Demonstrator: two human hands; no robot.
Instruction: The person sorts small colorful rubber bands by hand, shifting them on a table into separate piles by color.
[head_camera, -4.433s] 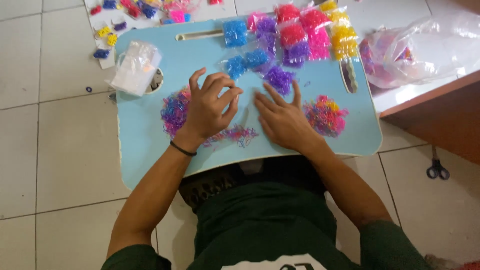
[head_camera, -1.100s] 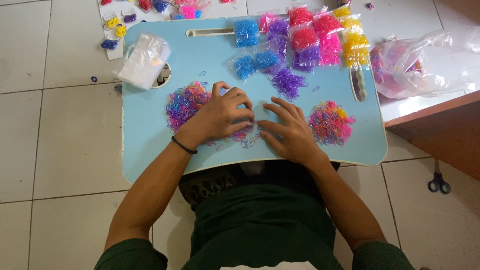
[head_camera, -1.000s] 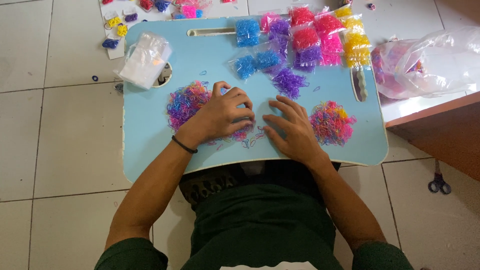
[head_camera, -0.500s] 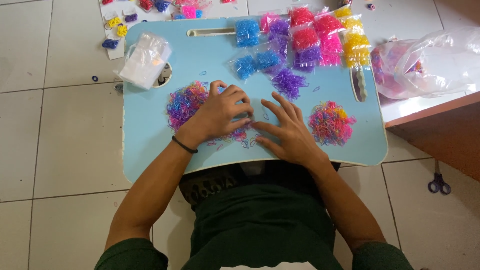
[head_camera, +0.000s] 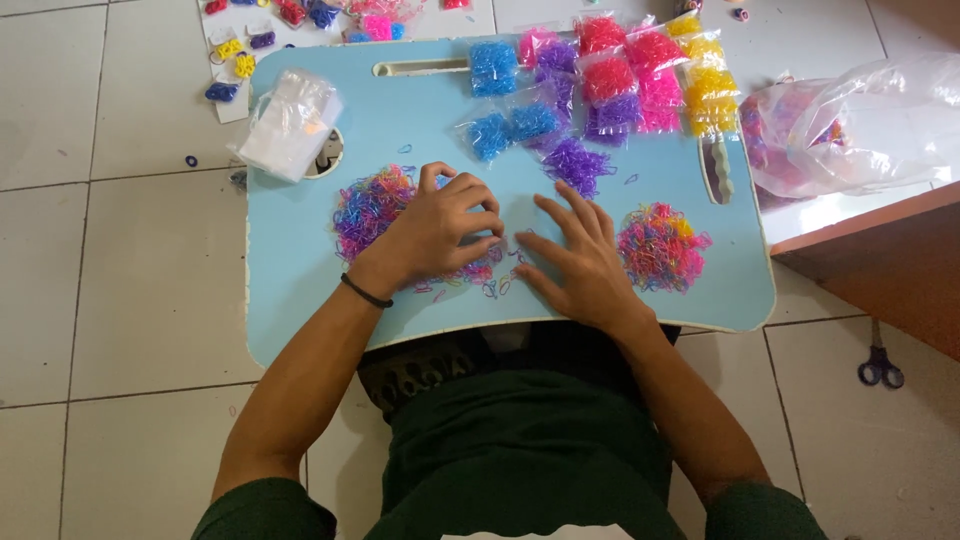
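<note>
A light blue lap tray (head_camera: 300, 290) lies over my legs. My left hand (head_camera: 430, 232) rests on it with fingers curled over a small scatter of loose rubber bands (head_camera: 490, 275). My right hand (head_camera: 580, 262) lies flat beside it, fingers spread, fingertips touching the same scatter. A mixed pile of pink, purple and blue bands (head_camera: 368, 208) sits just left of my left hand. Another mixed pile with yellow and pink bands (head_camera: 660, 246) sits right of my right hand. A loose purple heap (head_camera: 577, 163) lies just beyond my right fingertips.
Small packets of blue, purple, pink and yellow bands (head_camera: 620, 75) line the tray's far edge. A stack of clear bags (head_camera: 288, 122) sits at its far left. A big clear plastic bag (head_camera: 860, 120) lies right, scissors (head_camera: 880, 365) on the floor tiles.
Over four seconds my hands drew nearer my body over the loose bands. In the last second the right fingers shifted slightly; the left hand stayed curled in place.
</note>
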